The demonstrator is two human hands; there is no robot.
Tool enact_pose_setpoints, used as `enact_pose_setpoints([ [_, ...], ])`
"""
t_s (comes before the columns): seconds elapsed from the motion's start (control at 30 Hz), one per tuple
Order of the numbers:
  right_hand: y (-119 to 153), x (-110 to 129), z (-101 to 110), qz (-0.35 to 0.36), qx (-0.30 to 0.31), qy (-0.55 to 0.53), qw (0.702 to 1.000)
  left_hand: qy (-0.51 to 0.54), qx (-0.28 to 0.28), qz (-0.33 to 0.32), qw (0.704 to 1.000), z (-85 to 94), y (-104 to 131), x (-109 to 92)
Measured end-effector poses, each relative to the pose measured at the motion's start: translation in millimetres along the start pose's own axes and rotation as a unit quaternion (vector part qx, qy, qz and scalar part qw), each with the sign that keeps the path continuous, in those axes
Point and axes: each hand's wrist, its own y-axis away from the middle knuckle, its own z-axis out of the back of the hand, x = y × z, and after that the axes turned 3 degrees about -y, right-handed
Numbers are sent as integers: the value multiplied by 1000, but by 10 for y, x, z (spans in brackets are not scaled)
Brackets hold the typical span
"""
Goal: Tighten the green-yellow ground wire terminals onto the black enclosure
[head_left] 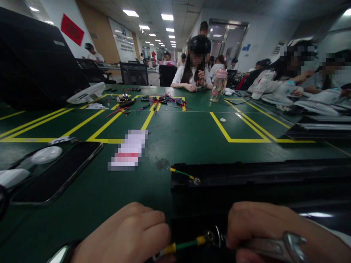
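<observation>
My left hand [134,230] is closed, its fingers pinching the near end of a short green wire [189,244] with yellow sleeves. That wire's ring terminal [210,236] lies over a black panel [189,223] in front of me. My right hand [263,224] is curled around a metal wrench [294,243], whose open jaw sticks out on the right. Its fingertips are beside the ring terminal, near a thin shiny curved edge; what else they pinch is hidden. On a second black panel [246,173] behind, another green wire [182,172] is fastened by a screw [196,180].
A phone [59,173] and white cabled devices [46,155] lie left. A paper slip [130,149] is on the green table [189,138], marked with yellow tape. Farther back are tangled wires [164,100], a bottle [218,86] and a seated person [192,73]. Black strips [320,128] lie right.
</observation>
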Motion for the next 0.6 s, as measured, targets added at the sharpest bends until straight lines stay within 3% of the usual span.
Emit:
enact_pose_setpoints([
  [0.4,-72,56,-141,-84,2,40,996,15,28,6,999,20,-13,-10],
  [0.6,-129,48,-147,-51,26,49,997,10,39,13,999,15,0,-24],
])
